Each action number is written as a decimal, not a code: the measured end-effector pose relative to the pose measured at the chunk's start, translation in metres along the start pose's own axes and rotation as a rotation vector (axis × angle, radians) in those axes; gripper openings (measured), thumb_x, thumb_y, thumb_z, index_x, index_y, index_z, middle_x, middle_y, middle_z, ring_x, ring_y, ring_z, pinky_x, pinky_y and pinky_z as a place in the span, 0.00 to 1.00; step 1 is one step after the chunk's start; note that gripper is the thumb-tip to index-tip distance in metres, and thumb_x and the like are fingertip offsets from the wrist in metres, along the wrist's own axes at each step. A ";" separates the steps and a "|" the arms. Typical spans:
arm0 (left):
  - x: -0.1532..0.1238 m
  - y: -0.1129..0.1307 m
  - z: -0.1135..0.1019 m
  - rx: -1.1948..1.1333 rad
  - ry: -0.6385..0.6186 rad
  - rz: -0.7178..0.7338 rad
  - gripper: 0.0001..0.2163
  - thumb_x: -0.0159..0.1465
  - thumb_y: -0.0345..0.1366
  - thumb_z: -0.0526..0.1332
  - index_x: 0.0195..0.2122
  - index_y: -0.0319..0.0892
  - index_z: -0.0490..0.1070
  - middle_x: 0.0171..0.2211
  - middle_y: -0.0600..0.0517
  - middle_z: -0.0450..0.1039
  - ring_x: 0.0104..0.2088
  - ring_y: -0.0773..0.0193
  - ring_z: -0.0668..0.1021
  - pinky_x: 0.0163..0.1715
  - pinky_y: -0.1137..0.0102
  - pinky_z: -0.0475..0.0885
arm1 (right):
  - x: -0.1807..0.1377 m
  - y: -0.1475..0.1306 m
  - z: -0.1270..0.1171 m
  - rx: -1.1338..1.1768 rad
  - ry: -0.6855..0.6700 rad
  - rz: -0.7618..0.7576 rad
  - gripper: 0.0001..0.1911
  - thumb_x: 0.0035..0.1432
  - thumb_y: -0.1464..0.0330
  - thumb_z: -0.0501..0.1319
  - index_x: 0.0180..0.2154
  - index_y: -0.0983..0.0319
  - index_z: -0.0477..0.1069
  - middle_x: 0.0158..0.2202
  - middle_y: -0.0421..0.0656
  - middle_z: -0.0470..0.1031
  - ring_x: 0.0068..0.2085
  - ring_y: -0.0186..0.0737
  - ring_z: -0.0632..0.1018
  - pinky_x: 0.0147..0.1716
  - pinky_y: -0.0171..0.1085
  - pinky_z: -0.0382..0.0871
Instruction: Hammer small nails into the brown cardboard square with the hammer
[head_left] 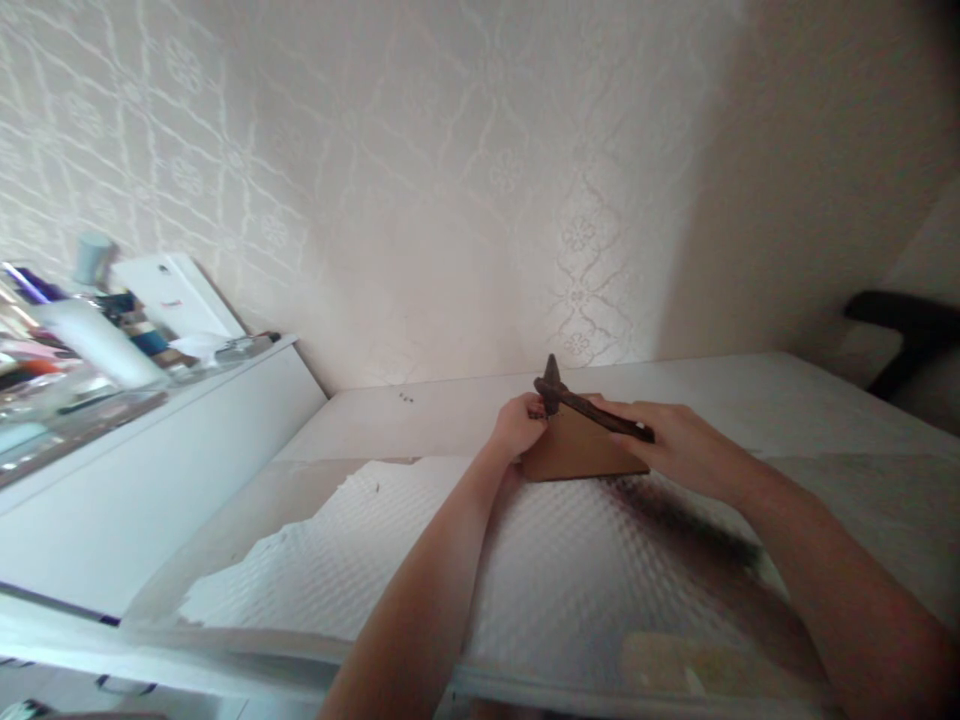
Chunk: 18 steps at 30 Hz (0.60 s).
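My right hand [667,435] is wrapped round the dark handle of a hammer [592,410]. The hammer's head is over the left part of a brown board [581,455], close to my left fingers. My left hand [521,425] is at the board's left edge with its fingers bent and closed. What they pinch is hidden behind the hammer head. Beneath the board lies a sheet of white, textured padding [570,560] with a torn left edge.
Several tiny dark bits [406,398] lie on the white tabletop [450,405] near the wall. On the left, a white cabinet [187,490] carries cosmetics, tubes and a white box [176,295]. A black armrest [907,320] stands at the far right.
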<state>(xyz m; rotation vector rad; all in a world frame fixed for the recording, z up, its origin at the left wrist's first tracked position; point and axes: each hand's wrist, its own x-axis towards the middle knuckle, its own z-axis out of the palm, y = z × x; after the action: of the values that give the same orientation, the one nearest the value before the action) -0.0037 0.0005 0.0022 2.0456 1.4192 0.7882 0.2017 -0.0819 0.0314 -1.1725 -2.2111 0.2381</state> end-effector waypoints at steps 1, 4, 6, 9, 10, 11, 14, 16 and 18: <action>0.000 0.000 0.000 0.008 0.000 0.003 0.14 0.50 0.22 0.55 0.37 0.39 0.72 0.35 0.52 0.76 0.37 0.64 0.76 0.37 0.75 0.68 | 0.000 0.000 0.000 0.002 0.006 -0.007 0.29 0.55 0.73 0.54 0.58 0.51 0.58 0.50 0.39 0.71 0.50 0.46 0.72 0.46 0.41 0.69; 0.000 0.001 -0.001 0.007 0.014 0.005 0.15 0.50 0.21 0.56 0.38 0.39 0.72 0.36 0.52 0.76 0.37 0.65 0.76 0.38 0.75 0.68 | 0.000 0.002 0.000 0.016 0.013 -0.021 0.29 0.55 0.73 0.54 0.59 0.51 0.58 0.52 0.38 0.70 0.50 0.46 0.72 0.46 0.41 0.68; 0.000 0.001 0.000 0.000 0.015 0.001 0.15 0.50 0.21 0.56 0.38 0.39 0.72 0.36 0.52 0.76 0.37 0.65 0.76 0.38 0.75 0.68 | 0.000 0.001 0.000 0.014 0.001 -0.008 0.29 0.55 0.73 0.54 0.58 0.51 0.58 0.50 0.38 0.71 0.50 0.46 0.72 0.46 0.42 0.69; 0.000 0.001 0.000 0.005 0.006 0.000 0.15 0.50 0.21 0.55 0.38 0.39 0.72 0.35 0.52 0.76 0.37 0.65 0.76 0.37 0.75 0.68 | 0.001 -0.002 -0.001 0.007 -0.009 0.001 0.30 0.54 0.74 0.55 0.58 0.51 0.59 0.50 0.38 0.71 0.49 0.47 0.72 0.45 0.42 0.69; 0.000 0.001 0.000 0.008 0.009 0.004 0.15 0.50 0.21 0.55 0.37 0.38 0.72 0.35 0.51 0.76 0.37 0.64 0.76 0.37 0.75 0.68 | 0.001 -0.003 -0.002 0.010 -0.009 -0.002 0.30 0.54 0.74 0.54 0.58 0.51 0.59 0.51 0.39 0.70 0.50 0.47 0.72 0.46 0.42 0.69; 0.000 0.000 0.000 0.010 0.012 0.008 0.15 0.50 0.21 0.55 0.37 0.38 0.72 0.35 0.51 0.76 0.37 0.64 0.76 0.37 0.75 0.68 | 0.001 -0.004 -0.002 0.014 -0.008 -0.005 0.29 0.54 0.74 0.54 0.58 0.52 0.58 0.52 0.40 0.69 0.50 0.47 0.71 0.46 0.42 0.68; -0.001 0.000 0.000 0.010 0.012 0.009 0.15 0.51 0.22 0.55 0.38 0.39 0.72 0.35 0.51 0.76 0.37 0.64 0.76 0.37 0.75 0.68 | 0.001 -0.004 -0.002 0.012 0.000 0.005 0.28 0.55 0.73 0.54 0.58 0.55 0.59 0.52 0.42 0.69 0.50 0.46 0.71 0.47 0.42 0.67; -0.001 0.001 0.000 0.010 0.001 -0.003 0.14 0.51 0.22 0.55 0.38 0.39 0.71 0.35 0.52 0.76 0.37 0.65 0.76 0.36 0.75 0.68 | 0.000 -0.003 -0.001 0.003 -0.004 0.012 0.28 0.55 0.73 0.54 0.58 0.54 0.59 0.51 0.41 0.70 0.50 0.46 0.72 0.46 0.42 0.68; -0.001 0.001 0.000 0.013 -0.007 -0.005 0.14 0.52 0.22 0.55 0.38 0.39 0.71 0.34 0.52 0.76 0.36 0.65 0.76 0.36 0.75 0.68 | 0.000 -0.001 -0.001 0.007 -0.007 0.008 0.28 0.55 0.73 0.54 0.58 0.52 0.59 0.50 0.39 0.71 0.49 0.46 0.72 0.46 0.42 0.68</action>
<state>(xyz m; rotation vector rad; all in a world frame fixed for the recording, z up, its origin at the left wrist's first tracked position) -0.0034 -0.0010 0.0034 2.0523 1.4286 0.7712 0.2013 -0.0825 0.0326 -1.1787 -2.2098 0.2532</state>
